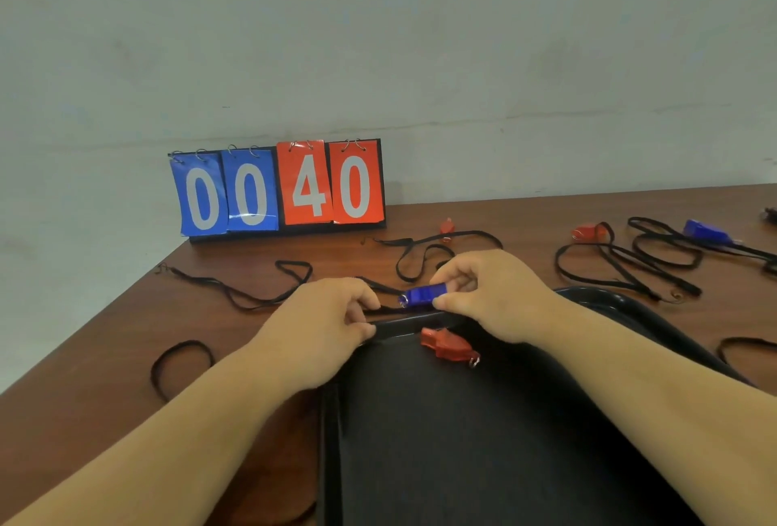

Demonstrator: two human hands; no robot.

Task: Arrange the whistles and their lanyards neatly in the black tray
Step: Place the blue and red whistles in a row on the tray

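Head view. The right hand [483,298] pinches a translucent blue plastic whistle [424,294] between thumb and fingertips, just over the far rim of the black plastic tray [403,322]. The left hand [332,315] has its fingers curled, pinching a thin black cord lanyard [391,308] right beside the whistle's metal ring end. A translucent red plastic whistle [447,343] lies inside the tray near the far rim, its ring toward the near right.

Outside the tray on the brown wooden table [126,357]:
- a small red whistle [446,227] behind the hands
- a second red whistle [588,232] to the right
- a far blue whistle [708,233] further right, all three among loose tangled black cords
- a black cord loop [181,361] left of the tray

A flip scoreboard [277,189] reading 00 40 stands at the wall.
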